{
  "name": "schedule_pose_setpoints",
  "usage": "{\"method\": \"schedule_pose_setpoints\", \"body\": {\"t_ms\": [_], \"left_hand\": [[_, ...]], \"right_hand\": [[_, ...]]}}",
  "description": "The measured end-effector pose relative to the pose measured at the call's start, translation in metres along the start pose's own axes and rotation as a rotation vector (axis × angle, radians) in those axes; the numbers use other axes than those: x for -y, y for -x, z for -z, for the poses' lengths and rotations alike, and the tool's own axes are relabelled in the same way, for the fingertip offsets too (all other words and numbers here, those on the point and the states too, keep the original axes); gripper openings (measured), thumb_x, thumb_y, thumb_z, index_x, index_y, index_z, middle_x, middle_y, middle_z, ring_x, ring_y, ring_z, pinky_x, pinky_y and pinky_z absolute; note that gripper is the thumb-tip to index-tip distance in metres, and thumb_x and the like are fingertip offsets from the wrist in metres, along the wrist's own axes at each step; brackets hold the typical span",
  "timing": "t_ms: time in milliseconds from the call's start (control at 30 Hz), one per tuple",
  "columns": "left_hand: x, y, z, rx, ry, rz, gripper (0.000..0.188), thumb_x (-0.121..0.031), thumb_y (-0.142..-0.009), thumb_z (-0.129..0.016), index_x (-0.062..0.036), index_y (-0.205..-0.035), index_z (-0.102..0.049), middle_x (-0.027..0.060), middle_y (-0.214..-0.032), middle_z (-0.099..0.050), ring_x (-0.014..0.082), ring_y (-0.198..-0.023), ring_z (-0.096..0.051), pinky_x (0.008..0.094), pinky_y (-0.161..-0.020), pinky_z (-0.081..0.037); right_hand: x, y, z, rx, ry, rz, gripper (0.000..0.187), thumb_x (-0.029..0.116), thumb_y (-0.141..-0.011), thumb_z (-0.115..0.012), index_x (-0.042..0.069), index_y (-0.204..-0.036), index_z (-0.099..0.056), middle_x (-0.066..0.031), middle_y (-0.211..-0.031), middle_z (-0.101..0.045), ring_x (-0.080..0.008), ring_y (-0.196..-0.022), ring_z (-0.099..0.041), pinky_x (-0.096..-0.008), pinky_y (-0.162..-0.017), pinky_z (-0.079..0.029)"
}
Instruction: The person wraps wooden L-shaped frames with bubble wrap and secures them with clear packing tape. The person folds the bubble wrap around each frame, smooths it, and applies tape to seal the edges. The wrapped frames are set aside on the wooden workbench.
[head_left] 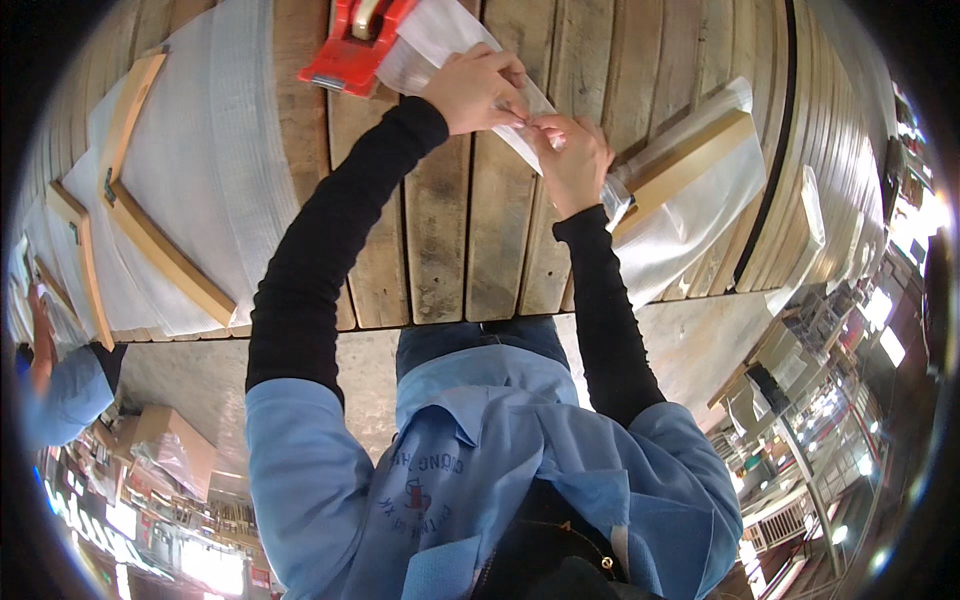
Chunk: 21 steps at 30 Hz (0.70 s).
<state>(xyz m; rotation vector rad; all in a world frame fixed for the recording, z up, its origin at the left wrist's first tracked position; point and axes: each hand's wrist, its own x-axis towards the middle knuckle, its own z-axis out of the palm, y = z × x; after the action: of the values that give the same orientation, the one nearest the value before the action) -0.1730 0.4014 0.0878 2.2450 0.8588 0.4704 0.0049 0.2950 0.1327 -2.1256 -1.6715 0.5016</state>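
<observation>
A long strip of white, partly see-through foam wrap (425,38) runs slantwise over the slatted wooden table. My left hand (478,90) is closed on its edge, thumb and fingers pinched together. Close beside it, my right hand (572,160) pinches the same wrap, the fingertips of both hands nearly touching. Whether a bit of tape is between the fingers is too small to tell. Just right of my right hand, a pale wooden bar (690,165) lies on a white foam sheet (715,215), partly folded round it. A red tape dispenser (350,60) stands beyond my left hand.
To the left, an angled wooden piece (165,245) with a dark fitting at its joint lies on a large foam sheet (215,130). Another angled wooden piece (85,260) lies farther left. A co-worker's blue sleeve (75,395) shows at the left rim. Cardboard boxes (165,445) stand behind.
</observation>
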Motion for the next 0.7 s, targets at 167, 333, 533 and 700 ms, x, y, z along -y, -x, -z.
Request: {"method": "schedule_pose_setpoints", "body": {"t_ms": [167,333,533,700], "left_hand": [[0.016,-0.001,-0.019,-0.058,-0.006,-0.067,0.017,-0.039,-0.079,-0.082,-0.0246,-0.086,-0.08,-0.0069,-0.116,-0.06,0.0199,-0.115,-0.056,0.0458,-0.094,-0.047],[0.033,-0.009,-0.032,-0.129,0.128,-0.173,0.018,-0.042,-0.076,-0.085,-0.0266,-0.085,-0.082,-0.0086,-0.112,-0.062,0.0211,-0.109,-0.058,0.0385,-0.095,-0.05],[0.012,0.0,-0.029,-0.135,0.146,-0.043,0.017,-0.04,-0.072,-0.089,-0.0264,-0.079,-0.082,-0.0108,-0.105,-0.063,0.0203,-0.103,-0.058,0.038,-0.088,-0.05],[0.014,0.006,-0.025,-0.137,0.187,-0.056,0.015,-0.039,-0.074,-0.088,-0.0288,-0.083,-0.083,-0.0098,-0.106,-0.062,0.0213,-0.103,-0.056,0.0414,-0.094,-0.047]], "right_hand": [[0.1,-0.043,-0.003,-0.099,-0.391,0.231,0.012,0.026,-0.083,-0.075,0.016,-0.086,-0.08,-0.007,-0.084,-0.07,-0.0286,-0.089,-0.066,-0.0462,-0.079,-0.048],[0.152,-0.095,-0.077,0.554,-0.384,-0.109,0.035,0.043,-0.075,-0.08,0.009,-0.08,-0.08,-0.0106,-0.075,-0.074,-0.0271,-0.074,-0.071,-0.0372,-0.07,-0.054],[0.166,-0.066,-0.101,0.405,-0.639,-0.244,0.036,0.04,-0.076,-0.078,0.004,-0.08,-0.079,-0.0095,-0.068,-0.072,-0.0264,-0.064,-0.07,-0.0378,-0.065,-0.055],[0.177,-0.036,-0.09,0.395,-0.602,-0.144,0.035,0.037,-0.079,-0.079,0.002,-0.083,-0.079,-0.0095,-0.068,-0.07,-0.0175,-0.066,-0.065,-0.0326,-0.063,-0.049]]}}
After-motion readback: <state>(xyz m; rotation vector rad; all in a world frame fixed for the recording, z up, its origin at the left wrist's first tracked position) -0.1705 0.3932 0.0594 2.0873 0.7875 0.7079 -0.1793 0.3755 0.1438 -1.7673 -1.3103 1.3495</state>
